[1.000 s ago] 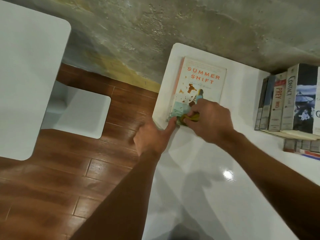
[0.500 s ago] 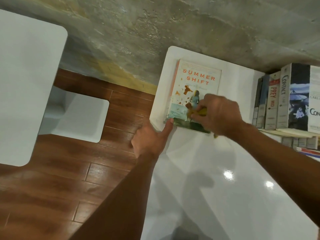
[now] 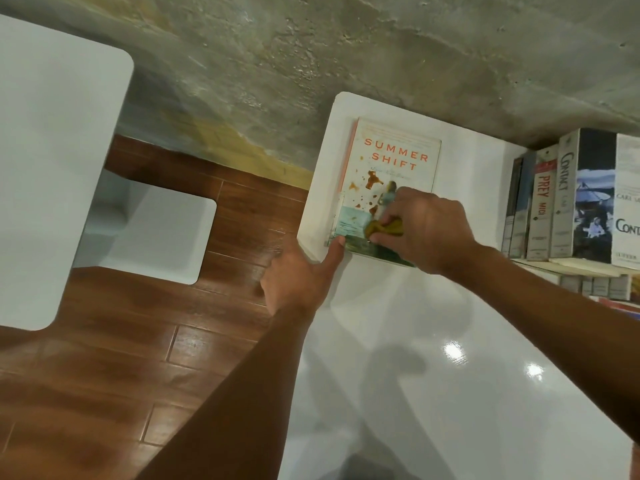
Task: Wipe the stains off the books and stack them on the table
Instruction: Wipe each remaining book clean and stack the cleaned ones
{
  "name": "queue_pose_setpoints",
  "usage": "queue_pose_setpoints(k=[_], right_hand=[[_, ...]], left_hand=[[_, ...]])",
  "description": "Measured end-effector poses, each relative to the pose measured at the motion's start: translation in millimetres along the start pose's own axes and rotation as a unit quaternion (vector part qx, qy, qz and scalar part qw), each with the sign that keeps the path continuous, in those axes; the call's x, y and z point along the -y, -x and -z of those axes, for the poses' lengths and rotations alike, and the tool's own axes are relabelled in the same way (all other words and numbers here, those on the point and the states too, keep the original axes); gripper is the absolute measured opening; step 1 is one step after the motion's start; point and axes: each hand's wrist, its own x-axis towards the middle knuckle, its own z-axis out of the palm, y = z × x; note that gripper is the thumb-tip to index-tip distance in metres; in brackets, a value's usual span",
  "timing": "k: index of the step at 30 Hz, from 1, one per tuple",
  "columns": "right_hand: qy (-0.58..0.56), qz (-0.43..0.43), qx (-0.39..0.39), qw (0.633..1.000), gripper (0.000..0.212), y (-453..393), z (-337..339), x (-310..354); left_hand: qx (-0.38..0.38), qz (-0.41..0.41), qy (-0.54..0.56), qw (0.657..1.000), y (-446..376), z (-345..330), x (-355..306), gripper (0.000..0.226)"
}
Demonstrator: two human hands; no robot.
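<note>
A stained book (image 3: 388,174) lies flat at the far left corner of the white worktop (image 3: 415,375), brown spots (image 3: 372,183) across its cover. The right hand (image 3: 426,230) curls around a yellow cloth (image 3: 384,227), pressing it on the cover's near half. The left hand (image 3: 301,278) steadies the book's near left corner with an extended finger. More books (image 3: 571,199) stand along the right edge.

- A single head-worn, wide-angle camera looked steeply down, close over the glossy white table (image 3: 433,358), facing the rough concrete wall (image 3: 346,57).
</note>
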Motion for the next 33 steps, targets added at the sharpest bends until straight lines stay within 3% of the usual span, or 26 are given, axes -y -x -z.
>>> queue_pose_setpoints(k=[5,9,13,18,22,25,30,33], right_hand=[[-0.035,-0.100,-0.033,0.994,0.030,-32,17,-12],[-0.004,-0.015,0.018,1.000,0.034,-13,0,3],[-0.040,-0.094,-0.034,0.994,0.028,-30,14,-6],[-0.006,-0.015,0.026,1.000,0.033,-15,3,5],[-0.016,-0.048,-0.016,0.999,0.030,-31,13,5],[0.000,0.009,0.013,1.000,0.033,-16,-1,20],[-0.076,-0.086,-0.066,0.991,0.031,-42,4,5],[-0.056,-0.036,-0.035,0.997,0.033,-25,-8,14]], left_hand=[[-0.004,-0.002,-0.004,1.000,0,1,-1,0.075],[0.005,-0.003,-0.010,1.000,0,2,-2,0.077],[0.001,-0.003,-0.004,1.000,0,2,-3,0.076],[0.006,-0.006,-0.004,1.000,0,2,-3,0.079],[0.001,0.001,-0.006,1.000,0,2,-1,0.076],[0.006,-0.005,-0.010,1.000,0,3,-1,0.078],[0.007,0.002,-0.010,1.000,0,3,-3,0.077],[0.012,0.004,-0.016,1.000,1,4,-3,0.078]])
